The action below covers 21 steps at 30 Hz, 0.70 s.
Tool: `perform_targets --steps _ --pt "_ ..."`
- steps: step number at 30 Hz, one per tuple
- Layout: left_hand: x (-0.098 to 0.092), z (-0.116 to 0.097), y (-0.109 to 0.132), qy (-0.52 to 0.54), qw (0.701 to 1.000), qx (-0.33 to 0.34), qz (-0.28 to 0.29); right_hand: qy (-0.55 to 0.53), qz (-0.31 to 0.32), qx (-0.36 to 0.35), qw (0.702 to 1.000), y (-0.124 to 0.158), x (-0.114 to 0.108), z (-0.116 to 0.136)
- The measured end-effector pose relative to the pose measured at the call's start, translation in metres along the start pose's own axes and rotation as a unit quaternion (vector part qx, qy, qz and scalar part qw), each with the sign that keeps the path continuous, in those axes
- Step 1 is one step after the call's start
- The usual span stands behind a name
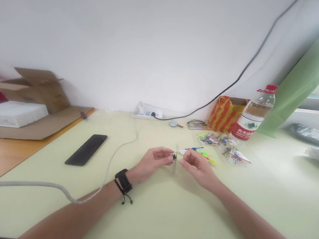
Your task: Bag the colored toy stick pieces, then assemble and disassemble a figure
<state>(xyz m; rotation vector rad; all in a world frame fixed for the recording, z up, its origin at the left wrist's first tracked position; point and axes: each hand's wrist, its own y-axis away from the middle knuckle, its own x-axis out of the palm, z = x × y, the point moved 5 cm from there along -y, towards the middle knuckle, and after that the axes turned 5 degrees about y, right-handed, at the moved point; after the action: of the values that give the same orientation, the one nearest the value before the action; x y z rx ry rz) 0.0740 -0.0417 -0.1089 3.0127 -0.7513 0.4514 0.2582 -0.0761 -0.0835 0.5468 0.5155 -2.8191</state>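
Between the thumb and fingertips of my left hand (154, 161) is a small black part (174, 157). A thin, upright, blurred strip (175, 165), like a propeller blade, shows at its right side. My right hand (199, 170) is just right of the strip, fingers curled, with a small gap between thumb and index finger and nothing visible in it. Just behind the right hand lie loose plastic toy parts: a blue piece (195, 149) and a yellow piece (212, 162), partly hidden by the fingers.
Clear bags of small coloured parts (236, 156) lie at the right, before a water bottle (252, 116) and a striped bag (225, 113). A power strip (145, 112) sits by the wall. At left are a black phone (86, 149), a grey cable (110, 163) and a cardboard box (42, 87).
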Motion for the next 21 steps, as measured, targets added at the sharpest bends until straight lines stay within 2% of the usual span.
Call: perform_targets --steps 8,13,21 --pt "0.002 0.001 0.001 -0.017 1.000 -0.004 0.016 0.035 0.018 -0.013 0.999 0.000 0.010 -0.010" --pt "0.001 0.000 0.001 -0.014 1.000 -0.004 0.011 0.057 -0.006 -0.034 0.998 0.002 0.005 -0.007" --pt "0.001 -0.002 0.001 -0.006 1.000 -0.021 -0.008 0.236 -0.023 -0.128 0.963 0.012 0.004 0.003"
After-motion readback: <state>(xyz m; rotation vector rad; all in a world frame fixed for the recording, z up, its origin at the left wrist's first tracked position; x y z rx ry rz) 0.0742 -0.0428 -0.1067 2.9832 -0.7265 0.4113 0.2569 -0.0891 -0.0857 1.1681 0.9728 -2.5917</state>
